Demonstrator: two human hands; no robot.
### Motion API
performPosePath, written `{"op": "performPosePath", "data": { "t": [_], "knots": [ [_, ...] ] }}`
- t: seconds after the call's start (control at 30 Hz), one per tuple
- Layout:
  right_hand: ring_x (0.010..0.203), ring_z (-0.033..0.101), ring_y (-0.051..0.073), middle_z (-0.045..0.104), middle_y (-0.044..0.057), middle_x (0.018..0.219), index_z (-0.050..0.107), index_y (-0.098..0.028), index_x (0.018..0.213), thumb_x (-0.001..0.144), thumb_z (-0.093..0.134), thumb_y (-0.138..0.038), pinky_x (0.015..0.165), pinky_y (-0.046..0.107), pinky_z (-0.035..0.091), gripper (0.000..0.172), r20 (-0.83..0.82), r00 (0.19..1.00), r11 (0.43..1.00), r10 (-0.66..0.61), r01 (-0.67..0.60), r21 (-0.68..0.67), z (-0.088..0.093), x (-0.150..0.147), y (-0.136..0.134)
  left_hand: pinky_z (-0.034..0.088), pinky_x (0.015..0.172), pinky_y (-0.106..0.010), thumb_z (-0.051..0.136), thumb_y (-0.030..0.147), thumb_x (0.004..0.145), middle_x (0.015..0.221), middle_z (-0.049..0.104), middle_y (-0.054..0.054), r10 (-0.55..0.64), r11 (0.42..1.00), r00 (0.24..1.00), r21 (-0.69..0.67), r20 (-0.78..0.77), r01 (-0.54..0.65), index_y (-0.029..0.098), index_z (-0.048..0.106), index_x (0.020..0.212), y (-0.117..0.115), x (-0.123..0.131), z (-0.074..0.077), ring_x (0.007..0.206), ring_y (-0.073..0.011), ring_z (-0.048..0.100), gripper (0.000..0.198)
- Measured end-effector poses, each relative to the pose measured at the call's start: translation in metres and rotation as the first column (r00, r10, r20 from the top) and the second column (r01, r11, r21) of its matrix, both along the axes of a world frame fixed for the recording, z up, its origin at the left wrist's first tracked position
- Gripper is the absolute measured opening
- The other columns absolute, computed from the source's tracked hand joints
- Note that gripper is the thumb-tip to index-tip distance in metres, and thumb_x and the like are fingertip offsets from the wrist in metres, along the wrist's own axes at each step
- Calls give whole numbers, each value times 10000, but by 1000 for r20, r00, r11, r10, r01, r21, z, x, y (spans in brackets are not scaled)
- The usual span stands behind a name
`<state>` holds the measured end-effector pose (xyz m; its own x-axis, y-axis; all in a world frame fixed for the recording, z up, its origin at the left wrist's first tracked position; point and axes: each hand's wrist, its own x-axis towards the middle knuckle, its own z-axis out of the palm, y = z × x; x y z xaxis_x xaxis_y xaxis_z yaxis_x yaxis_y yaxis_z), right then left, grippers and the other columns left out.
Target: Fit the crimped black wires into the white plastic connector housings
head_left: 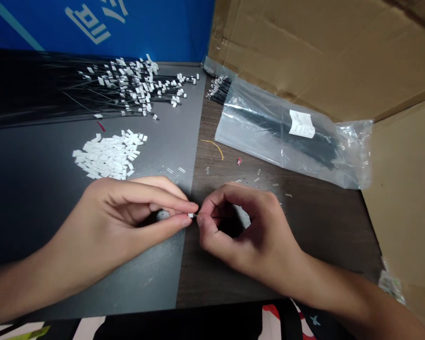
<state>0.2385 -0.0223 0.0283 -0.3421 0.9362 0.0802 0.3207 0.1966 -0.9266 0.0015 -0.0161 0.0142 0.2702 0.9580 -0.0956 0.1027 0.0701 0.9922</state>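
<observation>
My left hand [141,208] pinches a small white connector [191,215] between thumb and index finger. Just to its right, the thumb and index finger of my right hand [244,217] are closed on a thin black wire [217,217]. The wire's end meets the connector or lies very near it; the exact contact is too small to make out. Beyond my left hand lies a pile of loose white connectors [109,153] on the grey mat. Farther back is a bundle of black wires with white connectors [138,87] on their ends.
A clear plastic bag [279,127] of black wires lies at the back right, its wire ends [217,89] sticking out. Cardboard walls [304,52] and a blue panel [163,28] bound the back. A yellow strip [214,145] and small clear scraps lie on the dark wooden surface.
</observation>
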Motion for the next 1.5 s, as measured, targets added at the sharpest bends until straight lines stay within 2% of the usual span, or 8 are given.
{"op": "performPosePath", "data": {
  "t": [0.2, 0.37, 0.57, 0.77, 0.87, 1.0, 1.13, 1.5],
  "knots": [
    [705, 711, 126, 822, -30, 803, 813, -214, 851, 938, 842, -147, 742, 263, 583, 114, 25, 999, 999, 27, -28, 20, -1, 2, 0, 716, 789, -111, 959, 187, 909, 948, 964, 30, -1, 999, 1000, 53, -14, 2, 408, 1034, 895, -3, 1, 1, 845, -163, 923, 233],
    [696, 709, 130, 827, -30, 800, 809, -220, 851, 927, 842, -149, 726, 265, 579, 109, 28, 999, 1000, 28, -28, 5, -1, 2, 0, 720, 777, -131, 969, 192, 922, 947, 958, 23, -12, 997, 1000, 79, -22, 13, 411, 1038, 909, -3, 2, 0, 838, -172, 913, 230],
    [690, 709, 127, 827, -30, 795, 803, -222, 845, 925, 840, -140, 702, 256, 577, 120, -1, 999, 999, 43, -43, -23, 0, 2, 2, 739, 779, -173, 1010, 241, 943, 947, 955, 9, -3, 997, 1000, 83, -31, 5, 403, 1036, 912, -3, 2, 0, 842, -193, 907, 167],
    [687, 694, 123, 823, -28, 794, 813, -214, 852, 934, 840, -142, 718, 262, 582, 112, 2, 1000, 999, 30, -30, 18, 0, 2, 1, 757, 798, -185, 1010, 237, 920, 982, 972, 1, 2, 999, 1000, 42, -14, -2, 393, 1035, 904, -4, 0, -1, 849, -204, 922, 159],
    [679, 691, 115, 809, -34, 777, 809, -209, 853, 928, 832, -142, 703, 242, 579, 103, -1, 1000, 999, 21, -21, -27, 1, 1, 1, 747, 791, -164, 1000, 216, 917, 961, 965, 3, -7, 999, 1000, 46, -8, 7, 391, 1036, 903, -4, 1, -1, 848, -197, 921, 179],
    [681, 714, 127, 804, -33, 775, 777, -223, 844, 909, 829, -132, 659, 223, 584, 124, -43, 998, 987, 39, -45, -155, 4, 0, 2, 722, 780, -123, 972, 196, 915, 943, 960, 21, -2, 999, 1000, 52, 1, 2, 404, 1036, 904, -3, 3, 0, 848, -174, 918, 218],
    [678, 715, 137, 793, -33, 760, 744, -238, 826, 895, 810, -124, 642, 228, 582, 148, -63, 997, 968, 50, -64, -243, 5, 0, 2, 746, 798, -149, 1001, 211, 910, 962, 973, 15, -13, 999, 1000, 34, -4, 13, 399, 1039, 915, -2, 3, 1, 846, -190, 927, 192],
    [682, 712, 134, 787, -29, 762, 741, -232, 830, 908, 804, -132, 645, 225, 583, 142, -68, 997, 973, 48, -62, -221, 5, 0, 3, 706, 799, -70, 951, 189, 907, 955, 973, 46, -29, 999, 999, 21, -14, 29, 436, 1038, 906, -2, 3, 2, 849, -156, 940, 262]
  ]
}}
